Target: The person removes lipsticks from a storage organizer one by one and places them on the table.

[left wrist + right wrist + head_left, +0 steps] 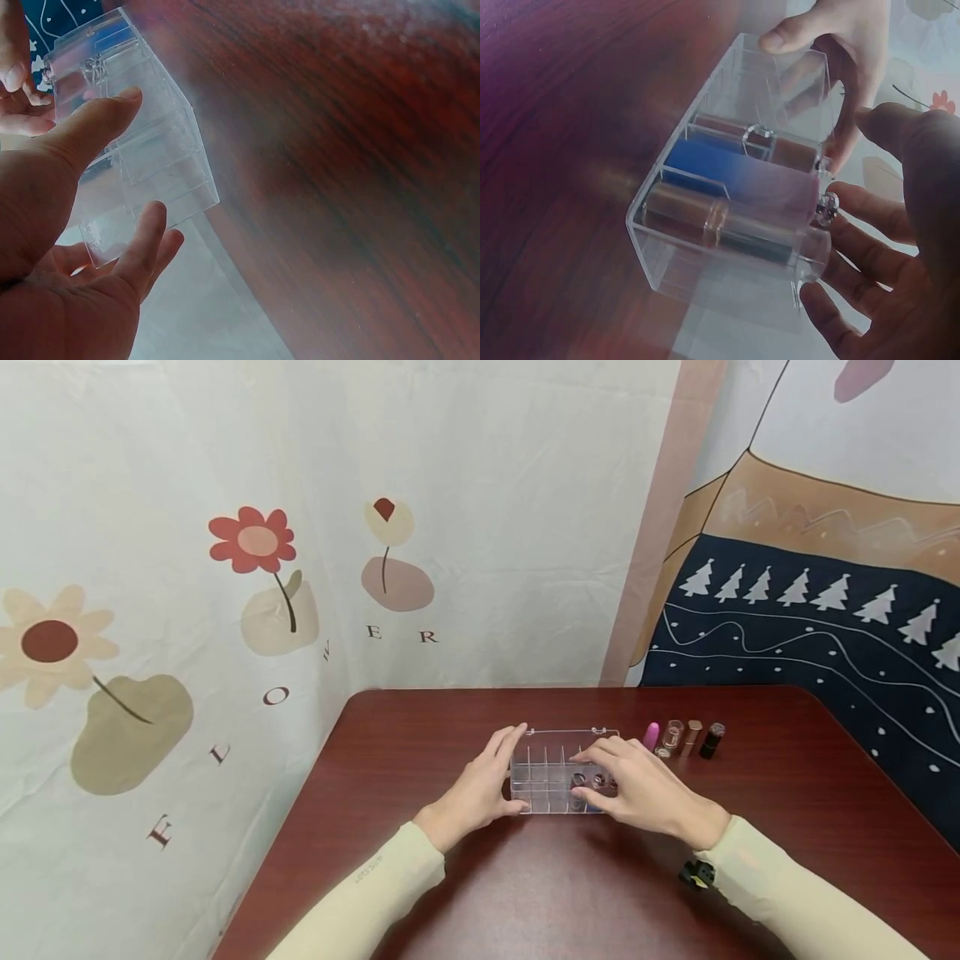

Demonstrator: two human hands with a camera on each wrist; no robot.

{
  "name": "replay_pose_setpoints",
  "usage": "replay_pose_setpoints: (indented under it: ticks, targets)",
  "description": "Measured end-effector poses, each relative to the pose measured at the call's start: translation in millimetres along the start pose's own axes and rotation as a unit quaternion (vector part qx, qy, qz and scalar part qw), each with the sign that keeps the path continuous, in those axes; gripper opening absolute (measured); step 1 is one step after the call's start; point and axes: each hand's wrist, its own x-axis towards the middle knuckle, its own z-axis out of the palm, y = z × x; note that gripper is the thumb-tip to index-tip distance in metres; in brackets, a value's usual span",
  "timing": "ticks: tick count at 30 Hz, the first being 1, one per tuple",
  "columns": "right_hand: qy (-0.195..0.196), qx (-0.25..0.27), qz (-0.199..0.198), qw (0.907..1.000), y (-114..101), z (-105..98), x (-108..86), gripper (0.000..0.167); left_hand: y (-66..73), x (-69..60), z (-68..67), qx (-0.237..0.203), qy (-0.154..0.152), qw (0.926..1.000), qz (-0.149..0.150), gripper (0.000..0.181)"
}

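A clear divided organizer box (537, 772) stands on the table in front of me. My left hand (474, 785) grips its left end, thumb at the near side and fingers at the far side. Several lipstick tubes fill slots at the right end: a blue-to-pink tube (739, 180), a brownish tube with a clear end (679, 210), and another partly hidden tube (791, 154). My right hand (647, 787) is spread over that end, fingers straight or slightly bent beside the tube tops. Its thumb stands apart from the fingers; whether a fingertip touches a tube is unclear.
Right of the box, several lipsticks stand on the dark red table (420, 735): a pink tube (652, 734), a clear-capped tube (672, 735), a rose-gold tube (692, 737) and a black tube (712, 741). A printed cloth (487, 527) hangs behind the table.
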Motion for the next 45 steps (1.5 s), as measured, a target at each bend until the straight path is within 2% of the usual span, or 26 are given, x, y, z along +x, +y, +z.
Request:
replay_pose_setpoints:
  ticks: [14, 22, 31, 37, 45]
  targets:
    - [-0.015, -0.009, 0.005, 0.9998, 1.4, 8.1, 2.3, 0.033, -1.5, -0.1, 0.2, 0.006, 0.004, 1.0000, 0.005, 0.129]
    - [-0.010, -0.007, 0.001, 0.9999, 0.7, 8.7, 1.5, 0.023, -0.3, -0.3, 0.2, 0.002, 0.000, 1.0000, 0.000, 0.129]
    - [-0.023, -0.002, 0.013, 0.9996, -1.8, 6.0, 3.4, 0.018, -0.3, 0.5, -0.7, 0.005, 0.005, 1.0000, 0.001, 0.130]
    - [-0.004, -0.012, -0.003, 0.9999, -2.3, 4.5, 3.4, 0.017, 0.5, 0.4, -2.2, 0.008, 0.004, 1.0000, 0.002, 0.130]
    - [0.022, -0.017, -0.023, 0.9993, -4.1, -1.1, 5.7, 0.018, 4.5, -0.9, -4.2, 0.038, 0.002, 0.9992, -0.009, 0.131]
